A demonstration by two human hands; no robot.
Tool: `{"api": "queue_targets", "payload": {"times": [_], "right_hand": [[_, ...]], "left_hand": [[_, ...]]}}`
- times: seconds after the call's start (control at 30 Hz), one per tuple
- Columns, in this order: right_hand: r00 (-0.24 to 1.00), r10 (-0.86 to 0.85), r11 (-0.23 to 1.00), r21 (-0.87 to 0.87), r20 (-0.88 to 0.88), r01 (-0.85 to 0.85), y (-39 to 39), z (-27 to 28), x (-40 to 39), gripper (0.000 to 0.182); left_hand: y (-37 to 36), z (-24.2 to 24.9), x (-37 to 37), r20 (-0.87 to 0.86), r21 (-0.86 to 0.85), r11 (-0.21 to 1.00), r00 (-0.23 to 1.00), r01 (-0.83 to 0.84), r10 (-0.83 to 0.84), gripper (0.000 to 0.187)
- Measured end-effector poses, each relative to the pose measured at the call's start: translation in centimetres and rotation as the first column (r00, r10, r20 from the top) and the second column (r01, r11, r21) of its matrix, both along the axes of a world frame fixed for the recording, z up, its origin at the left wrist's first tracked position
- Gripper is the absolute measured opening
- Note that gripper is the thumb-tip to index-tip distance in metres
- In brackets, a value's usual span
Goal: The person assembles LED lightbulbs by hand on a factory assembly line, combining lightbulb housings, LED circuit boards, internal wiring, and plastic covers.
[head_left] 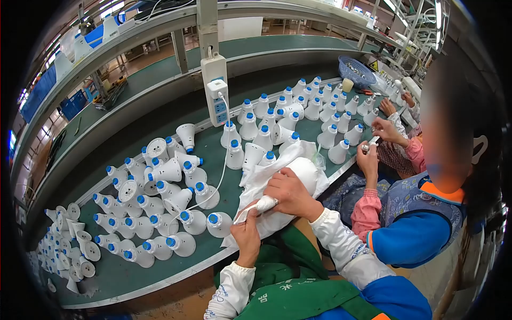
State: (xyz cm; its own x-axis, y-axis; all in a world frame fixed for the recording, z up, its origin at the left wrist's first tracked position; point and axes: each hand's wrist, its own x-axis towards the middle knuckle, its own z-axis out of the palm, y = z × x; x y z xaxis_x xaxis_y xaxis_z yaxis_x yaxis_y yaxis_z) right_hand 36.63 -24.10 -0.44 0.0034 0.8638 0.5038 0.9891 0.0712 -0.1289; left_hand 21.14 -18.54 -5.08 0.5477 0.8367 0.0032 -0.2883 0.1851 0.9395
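Observation:
My left hand pinches a narrow white strip in front of me. Close against it, my right hand is curled, its thumb side wrapped in white and pressed to the strip's end. What the right fingers hold underneath is hidden. Beneath both hands, a crumpled white plastic bag lies over the table's front edge, a smooth rounded white form bulging by the right hand. A white cone-shaped lamp housing with a blue cap stands just left of my left hand.
Many similar blue-capped housings cover the green table; plain ones are heaped at far left. A power strip hangs on a post, its white cable crossing the housings. At right, a co-worker's hands handle a small part near a blue basket.

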Motion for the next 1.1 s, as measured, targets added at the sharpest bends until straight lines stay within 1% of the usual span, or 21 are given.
{"api": "queue_targets", "payload": {"times": [0.13,0.2,0.23,0.3,0.33,0.4,0.43,0.47,0.5,0.53,0.6,0.63,0.73,0.8,0.83,0.87,0.9,0.93,1.0,1.03,1.1], "right_hand": [[1.0,0.018,0.999,0.029,0.0,-0.018,-0.1,0.7,0.4,0.014],[1.0,0.022,1.0,-0.008,-0.006,-0.022,-0.2,0.7,0.4,0.016],[1.0,0.027,1.0,-0.01,-0.004,-0.027,-0.2,0.7,0.3,0.016],[1.0,0.011,0.999,-0.045,0.002,-0.011,-0.1,0.7,0.2,0.018],[1.0,0.008,0.998,-0.056,0.007,-0.008,0.0,0.7,0.1,0.019],[0.998,0.013,1.0,0.007,-0.063,-0.012,0.5,0.7,-0.5,0.021],[0.996,0.016,1.0,0.027,-0.085,-0.014,0.7,0.7,-0.6,0.022],[0.992,0.073,0.995,-0.058,-0.103,-0.079,0.9,0.6,-0.7,0.026],[0.988,0.105,0.988,-0.1,-0.113,-0.116,1.1,0.6,-0.7,0.028],[0.983,0.136,0.978,-0.142,-0.125,-0.153,1.3,0.6,-0.7,0.03],[0.99,0.131,0.96,-0.241,-0.051,-0.139,1.5,0.7,-0.5,0.025],[0.991,0.133,0.952,-0.274,-0.027,-0.135,1.5,0.7,-0.4,0.023],[0.987,0.139,0.95,-0.271,-0.081,-0.156,1.7,0.5,0.2,0.024],[0.979,0.179,0.961,-0.196,-0.101,-0.196,1.6,0.2,-0.2,0.021],[0.975,0.193,0.963,-0.172,-0.108,-0.21,1.5,0.0,-0.5,0.02],[0.969,0.148,0.97,-0.163,-0.197,-0.181,1.5,-0.2,-1.0,0.022],[0.962,0.127,0.973,-0.158,-0.24,-0.168,1.6,-0.1,-1.1,0.022],[0.953,0.107,0.976,-0.153,-0.283,-0.155,1.6,-0.1,-1.2,0.023],[0.942,0.135,0.953,-0.218,-0.308,-0.208,1.6,0.1,-1.1,0.026],[0.937,0.145,0.944,-0.239,-0.318,-0.227,1.6,0.2,-1.1,0.027],[0.962,0.15,0.945,-0.253,-0.23,-0.207,1.8,0.4,-1.0,0.028]], "left_hand": [[-0.8,0.5,0.4,0.071,-0.027,0.997,0.995,-0.073,0.075,0.026],[-1.1,-0.4,0.5,0.152,-0.22,0.975,0.987,-0.018,0.053,0.034],[-1.2,-0.6,0.7,0.154,-0.221,0.975,0.986,-0.023,0.058,0.034],[-1.1,-0.8,1.4,0.194,-0.365,0.927,0.966,-0.091,0.171,0.027],[-1.0,-0.9,1.5,0.2,-0.366,0.926,0.964,-0.094,0.177,0.027],[-0.9,-1.0,1.5,0.153,-0.321,0.941,0.975,-0.104,0.16,0.02],[-0.9,-1.1,1.5,0.155,-0.323,0.94,0.975,-0.105,0.162,0.02],[-0.9,-1.1,1.4,0.114,-0.271,0.953,0.978,-0.138,0.174,0.019],[-0.9,-1.1,1.3,0.071,-0.215,0.962,0.979,-0.17,0.189,0.017],[-0.8,-1.4,1.3,0.072,-0.216,0.96,0.978,-0.176,0.196,0.017],[-0.4,-1.7,1.2,0.069,-0.061,0.981,0.98,-0.183,0.187,0.016],[-0.4,-1.5,1.2,0.069,-0.062,0.98,0.979,-0.189,0.193,0.016],[-0.6,-0.7,1.5,0.136,-0.109,0.976,0.97,-0.19,0.204,0.012],[-0.9,-1.1,1.4,0.079,0.009,0.973,0.97,-0.23,0.228,0.011],[-0.9,-1.0,1.3,0.078,0.006,0.973,0.97,-0.231,0.229,0.011],[-0.7,-0.8,1.0,0.026,0.105,0.969,0.975,-0.223,0.222,0.011],[-0.6,-0.6,0.9,-0.026,0.206,0.956,0.975,-0.209,0.219,0.012],[-0.5,-0.6,0.9,-0.025,0.207,0.955,0.974,-0.213,0.223,0.012],[-0.3,-0.6,0.8,-0.03,0.272,0.933,0.967,-0.235,0.252,0.013],[-0.3,-0.6,0.7,-0.032,0.273,0.932,0.966,-0.238,0.256,0.013],[-0.5,-0.6,0.6,-0.002,0.2,0.95,0.97,-0.239,0.244,0.021]]}}
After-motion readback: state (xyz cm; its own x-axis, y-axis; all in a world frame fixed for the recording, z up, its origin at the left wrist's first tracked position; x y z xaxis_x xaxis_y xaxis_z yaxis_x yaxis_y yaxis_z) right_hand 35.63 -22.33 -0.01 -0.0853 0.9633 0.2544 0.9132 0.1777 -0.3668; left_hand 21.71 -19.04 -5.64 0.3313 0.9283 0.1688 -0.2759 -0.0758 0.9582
